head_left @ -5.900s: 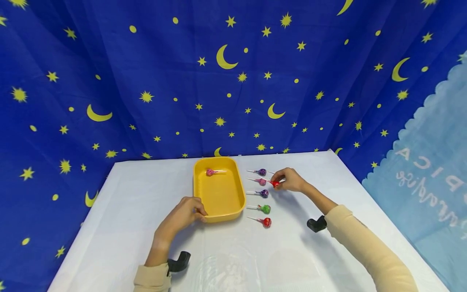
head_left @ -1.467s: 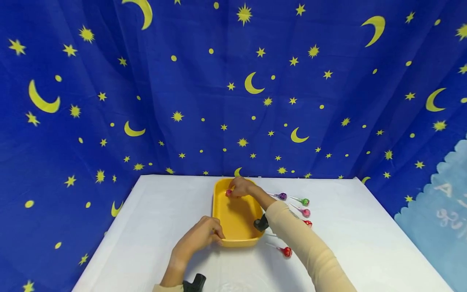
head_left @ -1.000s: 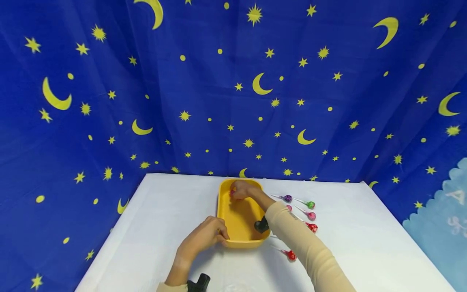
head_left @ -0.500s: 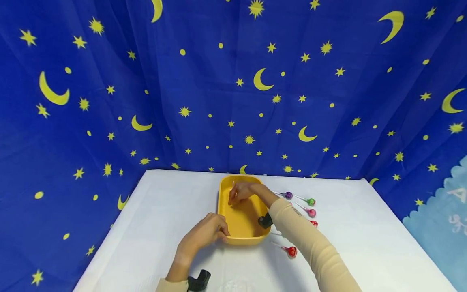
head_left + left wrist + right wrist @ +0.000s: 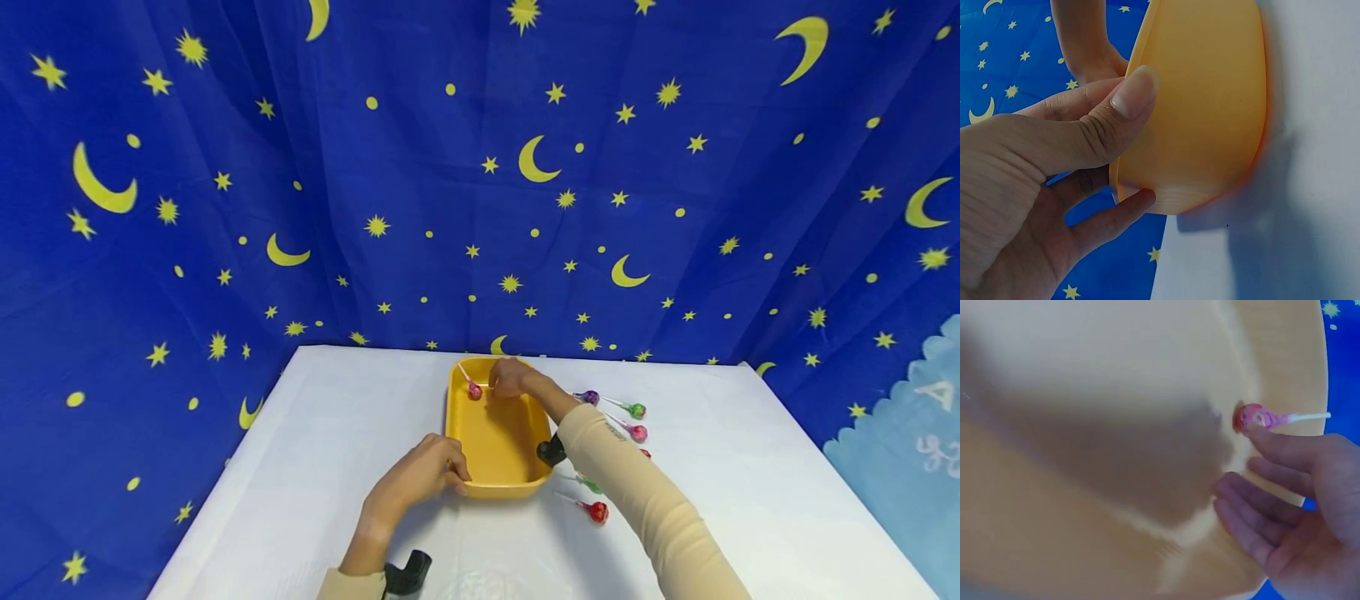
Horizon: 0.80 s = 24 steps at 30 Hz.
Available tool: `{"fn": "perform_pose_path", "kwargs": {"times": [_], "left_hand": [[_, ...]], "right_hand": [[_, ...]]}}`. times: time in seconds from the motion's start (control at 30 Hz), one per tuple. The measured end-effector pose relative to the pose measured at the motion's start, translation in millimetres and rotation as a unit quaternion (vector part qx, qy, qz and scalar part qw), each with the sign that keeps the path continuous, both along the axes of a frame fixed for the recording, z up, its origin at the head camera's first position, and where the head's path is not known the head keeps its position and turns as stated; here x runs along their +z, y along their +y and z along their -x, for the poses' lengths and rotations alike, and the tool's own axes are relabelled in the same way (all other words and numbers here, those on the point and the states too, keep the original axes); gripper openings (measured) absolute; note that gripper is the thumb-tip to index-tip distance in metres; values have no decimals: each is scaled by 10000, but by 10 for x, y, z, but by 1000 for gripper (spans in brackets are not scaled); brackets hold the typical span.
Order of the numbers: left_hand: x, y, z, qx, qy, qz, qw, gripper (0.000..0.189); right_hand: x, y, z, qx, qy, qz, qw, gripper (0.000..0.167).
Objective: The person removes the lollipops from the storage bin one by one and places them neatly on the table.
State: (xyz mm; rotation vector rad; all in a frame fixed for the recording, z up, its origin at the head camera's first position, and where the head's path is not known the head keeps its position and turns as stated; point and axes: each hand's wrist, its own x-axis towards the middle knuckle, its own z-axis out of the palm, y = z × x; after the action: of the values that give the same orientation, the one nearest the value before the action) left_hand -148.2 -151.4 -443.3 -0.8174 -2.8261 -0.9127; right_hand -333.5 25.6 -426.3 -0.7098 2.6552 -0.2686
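My left hand [image 5: 423, 475] grips the near left corner of a yellow plastic tray [image 5: 498, 490]. In the left wrist view, its thumb [image 5: 1135, 94] presses the tray's outer wall [image 5: 1204, 112] while other fingers reach over the rim. Inside the far end of the tray is my right hand [image 5: 510, 379], fingers loosely bent and holding nothing. Just left of it a pink lollipop [image 5: 475, 390] lies in the far left corner, its stick leaning up on the rim. In the right wrist view the thumb tip overlaps the candy end of that lollipop [image 5: 1257, 417].
Right of the tray, on the white table [image 5: 750, 500], lie several lollipops: a purple one [image 5: 589, 397], a green one [image 5: 637, 411], a pink one [image 5: 637, 433] and a red one [image 5: 597, 512] among them. The right sleeve [image 5: 645, 492] partly covers others. A blue starry curtain [image 5: 420, 167] hangs behind.
Earlier my right hand placed a red lollipop among those on the right. Since then it has reached into the tray, turned the pink lollipop stick-end outward and let go, shifting slightly right. The left hand stays.
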Motion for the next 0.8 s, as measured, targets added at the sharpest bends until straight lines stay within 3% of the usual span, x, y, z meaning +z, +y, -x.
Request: {"fn": "perform_pose_path", "kwargs": {"times": [0.17, 0.5, 0.8], "left_hand": [[-3, 2, 5, -108, 31, -43, 9999, 8], [3, -7, 13, -143, -34, -68, 9999, 8], [8, -6, 6, -103, -44, -53, 9999, 8]], "right_hand": [[-42, -99, -14, -135, 247, 365, 9989, 35], [-110, -218, -52, 565, 575, 680, 9944, 10], [-102, -200, -45, 659, 642, 594, 9940, 12]]}}
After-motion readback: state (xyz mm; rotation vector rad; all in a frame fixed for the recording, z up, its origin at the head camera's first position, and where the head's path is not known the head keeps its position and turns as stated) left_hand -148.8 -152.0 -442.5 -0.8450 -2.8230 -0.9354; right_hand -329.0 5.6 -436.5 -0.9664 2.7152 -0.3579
